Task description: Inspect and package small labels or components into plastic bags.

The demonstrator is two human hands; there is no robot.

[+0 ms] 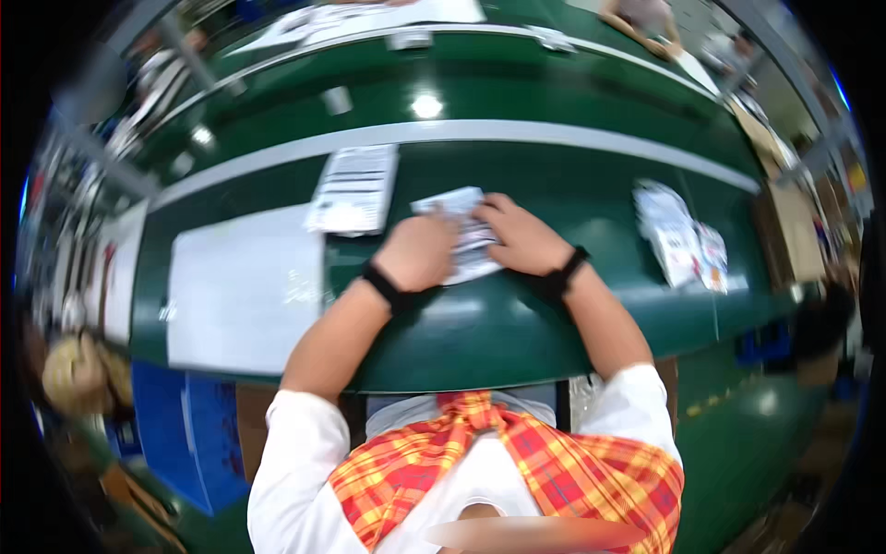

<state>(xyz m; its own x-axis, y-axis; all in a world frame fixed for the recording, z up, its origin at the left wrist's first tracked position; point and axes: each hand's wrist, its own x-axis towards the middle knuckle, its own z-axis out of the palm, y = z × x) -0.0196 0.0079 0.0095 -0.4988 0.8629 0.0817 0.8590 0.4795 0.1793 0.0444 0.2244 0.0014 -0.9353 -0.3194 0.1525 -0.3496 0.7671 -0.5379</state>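
Note:
A folded printed paper, white with dark print, lies on the green worktable in front of me. My left hand is on its left side, the fingers bent over the paper and smeared by motion. At the right edge of the paper, my right hand rests with fingers and thumb apart, the fingertips touching it. Each wrist carries a black band. Just beyond my left hand is a stack of similar printed papers.
A large white sheet covers the table's left part. Clear plastic bags with printed contents lie to the right, near a cardboard box. A pale rail crosses behind. A blue bin stands below left. Other people sit across the table.

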